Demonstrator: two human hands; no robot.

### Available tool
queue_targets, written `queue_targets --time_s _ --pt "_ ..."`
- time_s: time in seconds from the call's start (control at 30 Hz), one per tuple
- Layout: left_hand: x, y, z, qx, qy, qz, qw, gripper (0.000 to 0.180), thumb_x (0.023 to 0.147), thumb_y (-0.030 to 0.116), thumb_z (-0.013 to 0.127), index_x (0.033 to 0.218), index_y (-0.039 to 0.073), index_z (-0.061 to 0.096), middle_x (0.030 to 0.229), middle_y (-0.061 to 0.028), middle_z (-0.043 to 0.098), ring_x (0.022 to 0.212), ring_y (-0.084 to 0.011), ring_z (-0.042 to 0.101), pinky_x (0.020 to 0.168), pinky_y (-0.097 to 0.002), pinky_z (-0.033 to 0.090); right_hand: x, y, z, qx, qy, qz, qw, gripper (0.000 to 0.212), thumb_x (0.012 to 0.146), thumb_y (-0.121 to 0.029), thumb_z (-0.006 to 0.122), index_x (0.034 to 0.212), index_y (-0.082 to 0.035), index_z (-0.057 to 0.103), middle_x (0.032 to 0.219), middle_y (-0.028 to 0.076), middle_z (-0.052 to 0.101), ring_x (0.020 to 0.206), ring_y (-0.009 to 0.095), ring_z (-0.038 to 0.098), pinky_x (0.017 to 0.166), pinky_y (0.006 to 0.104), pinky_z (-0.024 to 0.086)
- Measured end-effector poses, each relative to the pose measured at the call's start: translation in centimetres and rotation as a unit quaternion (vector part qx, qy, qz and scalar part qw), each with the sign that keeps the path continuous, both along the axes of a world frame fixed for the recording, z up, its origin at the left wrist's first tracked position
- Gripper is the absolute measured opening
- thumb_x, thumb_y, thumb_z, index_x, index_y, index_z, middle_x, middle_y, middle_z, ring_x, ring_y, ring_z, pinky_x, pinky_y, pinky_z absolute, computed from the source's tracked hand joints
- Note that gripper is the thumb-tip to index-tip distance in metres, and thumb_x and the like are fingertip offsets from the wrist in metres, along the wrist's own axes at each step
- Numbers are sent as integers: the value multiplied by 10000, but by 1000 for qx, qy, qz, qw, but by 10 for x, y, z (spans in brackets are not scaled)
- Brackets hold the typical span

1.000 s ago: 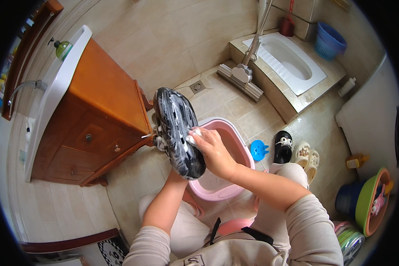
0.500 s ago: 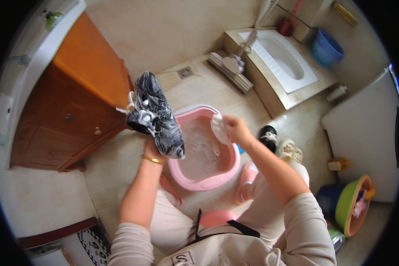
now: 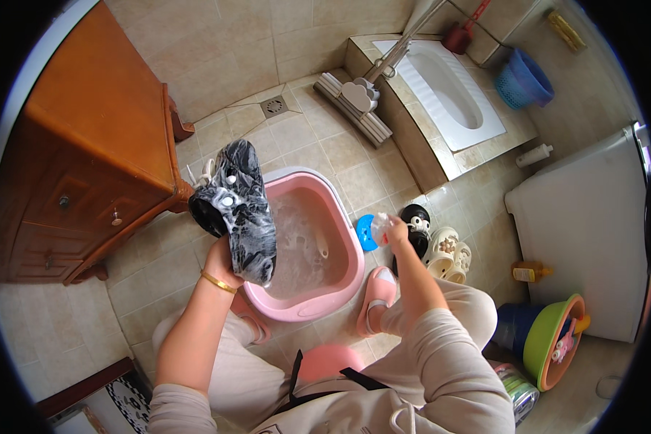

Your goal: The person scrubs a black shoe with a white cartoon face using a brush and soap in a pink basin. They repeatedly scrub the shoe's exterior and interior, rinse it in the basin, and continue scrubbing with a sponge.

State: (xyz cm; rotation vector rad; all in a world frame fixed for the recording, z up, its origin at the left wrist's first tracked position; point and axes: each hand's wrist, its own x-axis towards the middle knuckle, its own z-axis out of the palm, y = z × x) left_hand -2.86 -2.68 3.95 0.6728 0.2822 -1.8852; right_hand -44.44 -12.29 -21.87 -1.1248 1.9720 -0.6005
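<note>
My left hand (image 3: pixel 224 265) grips a soapy black clog (image 3: pixel 250 189) by its heel end. White suds streak the clog, and two round white ornaments sit on it. It is held up over the left rim of a pink basin (image 3: pixel 305 309) of cloudy water, in which a pale, long thing (image 3: pixel 322 247) shows. Right of the basin, my right hand (image 3: pixel 396 230) is closed round a small white, foamy scrubber (image 3: pixel 381 226), its exact kind unclear. The scrubber is over a blue dish (image 3: pixel 366 233) on the floor; whether they touch I cannot tell.
Black and cream clogs (image 3: pixel 442 254) stand on the floor beyond my right hand. A wooden cabinet (image 3: pixel 98 145) is at left, a mop (image 3: pixel 362 101) and squat toilet (image 3: pixel 452 94) at the back. Nested tubs (image 3: pixel 539 347) and an amber bottle (image 3: pixel 530 272) stand at right.
My right hand has moved from above the basin's right side, outward and down to the blue dish, with the white scrubber. The clog in my left hand is lower; the whole view has shifted.
</note>
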Motion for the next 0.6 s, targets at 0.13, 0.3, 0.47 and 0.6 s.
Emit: queue_targets --time_s 0.13,0.3,0.47,0.6 --pt "19 6 -9 35 24 11 999 382 925 268 436 1108 -50 541 1052 -207 602 958 -331 595 876 -443 493 44 10 -18 34 92 31 995 377 711 -27 627 1069 -132 684 1008 198 615 941 349 613 871 384 472" --pt "-10 -4 3 40 81 33 995 347 940 248 409 1106 -30 534 1053 -201 604 992 -341 576 929 -457 459 29 11 -39 37 87 -33 995 322 754 -23 579 1056 -80 675 1081 205 569 1010 341 577 909 385 447" --pt "-6 -8 -2 -62 124 19 990 406 969 238 350 1217 -59 470 1206 -215 547 1122 -345 527 1020 -451 404 117 -23 52 -263 -67 -67 960 308 802 32 486 1070 8 634 1102 177 608 1027 274 586 930 340 432" --pt "-10 -10 13 -65 66 70 993 321 961 188 368 1134 -12 549 1069 -175 614 1012 -298 594 970 -439 453 217 10 241 -302 -317 44 898 320 861 62 436 1117 1 617 1118 105 628 1087 191 560 969 294 394"
